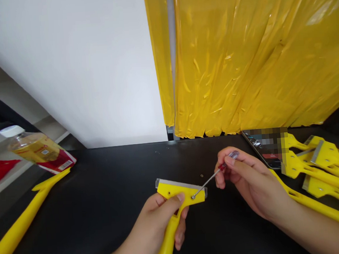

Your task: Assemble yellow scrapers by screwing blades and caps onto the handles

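Observation:
My left hand point(161, 217) is closed around the neck of a yellow scraper point(167, 240), its thumb pressed on the head. A grey blade strip with clear ends runs along the scraper's top edge. Two holes show in the head, and the right one has a screw in it. Between thumb and fingers, my right hand point(247, 179) pinches the clear and red handle of a small screwdriver point(210, 178). The screwdriver's tip touches the screw at the right hole. On the table beyond lies a tiny ring-shaped piece point(202, 175).
Several yellow scrapers point(327, 161) are piled at the right, beside a phone point(262, 147). At the left, a yellow handle point(26, 216) lies near a tilted bottle point(42, 148) with a white cap. Yellow plastic sheeting point(240, 58) and a white panel point(94, 62) stand behind the black table point(104, 194).

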A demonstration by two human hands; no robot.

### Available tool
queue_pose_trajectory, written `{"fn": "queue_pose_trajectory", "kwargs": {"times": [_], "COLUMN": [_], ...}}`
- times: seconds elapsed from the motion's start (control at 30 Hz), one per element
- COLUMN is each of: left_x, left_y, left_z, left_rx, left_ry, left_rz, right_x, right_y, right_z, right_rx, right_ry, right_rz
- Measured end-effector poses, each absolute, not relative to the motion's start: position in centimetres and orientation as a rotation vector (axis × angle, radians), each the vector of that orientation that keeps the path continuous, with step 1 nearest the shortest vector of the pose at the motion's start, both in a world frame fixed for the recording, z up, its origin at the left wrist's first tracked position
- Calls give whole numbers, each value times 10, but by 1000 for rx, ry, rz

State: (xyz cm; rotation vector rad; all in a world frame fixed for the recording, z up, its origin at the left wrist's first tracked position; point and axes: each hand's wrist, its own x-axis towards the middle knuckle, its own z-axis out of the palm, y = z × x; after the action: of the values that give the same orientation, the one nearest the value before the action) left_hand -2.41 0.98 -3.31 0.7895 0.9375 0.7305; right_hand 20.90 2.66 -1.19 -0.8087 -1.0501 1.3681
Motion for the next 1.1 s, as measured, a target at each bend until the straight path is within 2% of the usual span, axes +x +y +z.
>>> {"fn": "queue_pose_trajectory", "kwargs": {"times": [0.67, 1.1], "left_x": [-24, -25], "left_y": [10, 9], "left_z": [-32, -33], "left_rx": [782, 821], "left_ry": [937, 989], "left_rz": [730, 722], "right_x": [208, 213], "right_y": [24, 11], "right_z": [-10, -11], "right_rx": [-802, -783], "right_ry": [-1082, -1366], "right_rz": [1340, 1171]}}
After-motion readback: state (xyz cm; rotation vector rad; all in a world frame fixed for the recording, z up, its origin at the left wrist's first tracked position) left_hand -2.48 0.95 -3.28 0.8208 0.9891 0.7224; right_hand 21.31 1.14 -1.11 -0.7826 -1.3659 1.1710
